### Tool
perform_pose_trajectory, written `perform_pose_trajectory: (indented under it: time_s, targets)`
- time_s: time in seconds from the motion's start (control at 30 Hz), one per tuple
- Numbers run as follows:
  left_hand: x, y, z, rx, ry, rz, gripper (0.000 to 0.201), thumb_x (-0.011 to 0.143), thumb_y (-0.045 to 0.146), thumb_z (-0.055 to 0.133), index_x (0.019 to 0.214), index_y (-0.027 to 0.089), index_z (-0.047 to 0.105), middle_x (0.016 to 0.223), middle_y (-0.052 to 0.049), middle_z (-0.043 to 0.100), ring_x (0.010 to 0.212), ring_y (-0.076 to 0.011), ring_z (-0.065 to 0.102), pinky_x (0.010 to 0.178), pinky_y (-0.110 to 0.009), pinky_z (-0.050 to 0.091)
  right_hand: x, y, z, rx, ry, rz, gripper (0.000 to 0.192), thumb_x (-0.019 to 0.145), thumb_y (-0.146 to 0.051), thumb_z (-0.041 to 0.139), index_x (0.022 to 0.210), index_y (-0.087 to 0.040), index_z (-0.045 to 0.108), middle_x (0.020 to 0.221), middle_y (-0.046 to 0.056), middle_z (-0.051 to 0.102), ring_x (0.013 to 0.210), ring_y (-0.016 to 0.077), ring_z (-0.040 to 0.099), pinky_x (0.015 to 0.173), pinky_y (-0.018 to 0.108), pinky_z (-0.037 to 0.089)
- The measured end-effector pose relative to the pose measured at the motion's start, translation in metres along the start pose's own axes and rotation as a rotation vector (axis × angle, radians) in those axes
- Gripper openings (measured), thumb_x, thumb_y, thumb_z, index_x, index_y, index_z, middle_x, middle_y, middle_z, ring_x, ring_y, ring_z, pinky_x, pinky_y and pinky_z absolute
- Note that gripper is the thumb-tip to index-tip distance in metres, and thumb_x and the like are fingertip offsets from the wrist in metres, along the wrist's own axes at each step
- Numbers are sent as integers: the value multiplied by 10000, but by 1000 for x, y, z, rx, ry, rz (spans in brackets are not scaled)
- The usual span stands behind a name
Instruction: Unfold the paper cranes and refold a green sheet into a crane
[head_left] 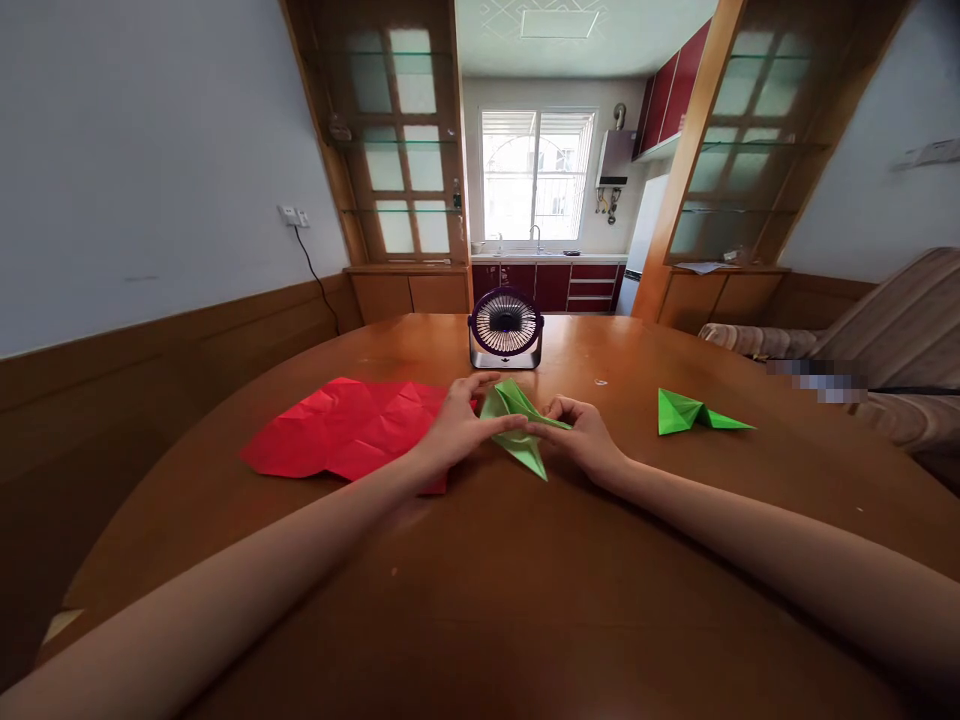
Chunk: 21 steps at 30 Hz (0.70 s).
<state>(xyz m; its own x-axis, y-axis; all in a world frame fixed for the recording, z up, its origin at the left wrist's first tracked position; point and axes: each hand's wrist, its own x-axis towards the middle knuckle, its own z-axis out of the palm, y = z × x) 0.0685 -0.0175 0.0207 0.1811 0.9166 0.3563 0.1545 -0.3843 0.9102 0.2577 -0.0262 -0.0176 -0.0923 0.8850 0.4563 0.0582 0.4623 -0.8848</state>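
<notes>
Between my two hands is a light green sheet of origami paper (517,450), partly folded, with one pointed corner aimed toward me. My left hand (461,418) grips its left side, the thumb laid across the paper and the fingers behind it. On the other side my right hand (581,430) pinches the right corner between thumb and curled fingers. The two thumb tips come close together over the middle. Creased red paper (352,425) lies flat just left of my left hand. To the right, apart from my right hand, sits a folded bright green paper piece (694,412) with a long point.
A small dark desk fan (505,325) stands on the wooden table (480,620) just beyond my hands. Past the table's right edge is a striped padded seat (900,330). A cord hangs from a wall socket (292,216) at left.
</notes>
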Motion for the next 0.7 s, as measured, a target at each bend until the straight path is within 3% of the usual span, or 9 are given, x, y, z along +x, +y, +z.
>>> perform_pose_trajectory:
  time_s: [0.2, 0.37, 0.47, 0.57, 0.7]
  targets:
    - [-3, 6, -1, -249, -163, -271, 542, 557, 24, 761, 1068, 151, 635, 970, -75, 680, 818, -168, 643, 735, -276, 506, -3, -8, 3, 171, -78, 82, 479, 639, -446, 811, 550, -194, 413, 553, -67, 448, 494, 74, 406, 472, 226, 315]
    - [1, -2, -4, -349, -66, -418, 325, 582, 43, 691, 895, 116, 642, 783, -69, 677, 632, -151, 634, 622, -266, 488, 2, -3, 0, 252, -86, 58, 373, 763, -463, 724, 616, -178, 533, 608, -25, 565, 567, 101, 525, 578, 256, 434]
    - [5, -9, -6, -430, -50, -406, 167, 601, 137, 697, 751, 121, 623, 693, -47, 644, 575, -142, 601, 567, -253, 457, 4, 0, -1, 342, -50, 39, 295, 768, -437, 726, 698, -185, 591, 742, 1, 623, 712, 136, 606, 723, 310, 512]
    - [8, -10, -8, -471, -83, -412, 99, 620, 186, 650, 693, 133, 608, 614, -16, 599, 517, -126, 551, 516, -240, 422, 4, 0, -1, 424, -27, 11, 242, 769, -414, 725, 845, -227, 591, 928, 4, 646, 899, 174, 644, 894, 392, 512]
    - [9, -5, -8, -533, -133, -454, 86, 633, 202, 576, 687, 142, 606, 626, -34, 615, 560, -163, 577, 576, -284, 473, 2, -1, -3, 267, -38, -84, 379, 745, -364, 754, 1047, -273, 544, 1232, 35, 565, 1141, 219, 583, 977, 407, 483]
